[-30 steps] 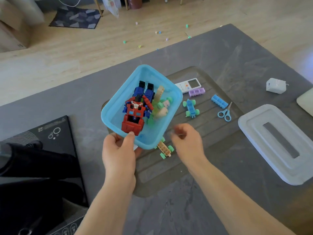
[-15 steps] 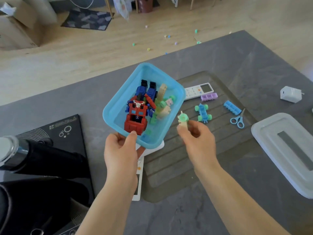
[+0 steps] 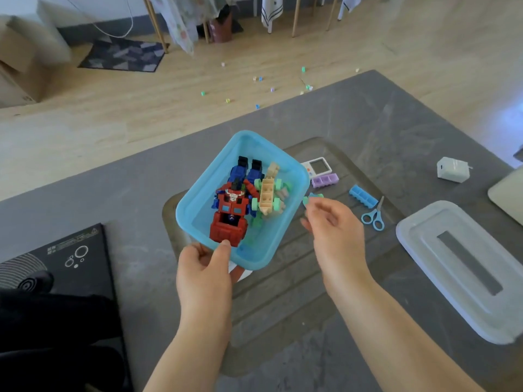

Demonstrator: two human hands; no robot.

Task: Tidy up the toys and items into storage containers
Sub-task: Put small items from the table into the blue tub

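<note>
Toys already fill much of the blue tub (image 3: 198,205), which the left hand (image 3: 203,274) holds tilted above the table's middle, thumb hooked over its near rim and fingers beneath. Inside lie a red and blue robot toy (image 3: 230,206) and a beige wheeled block car (image 3: 267,195). The right hand (image 3: 335,233) hovers just beside the tub's right edge; its fingers look loosely curled, perhaps reaching for the small blue and green wheeled toy (image 3: 312,197), though blur hides any contact. A purple block (image 3: 325,180), blue block (image 3: 363,196) and scissors (image 3: 374,216) wait toward the table's right side. Risk: the one-handed grip at one edge could let the loaded tub tip and spill.
</note>
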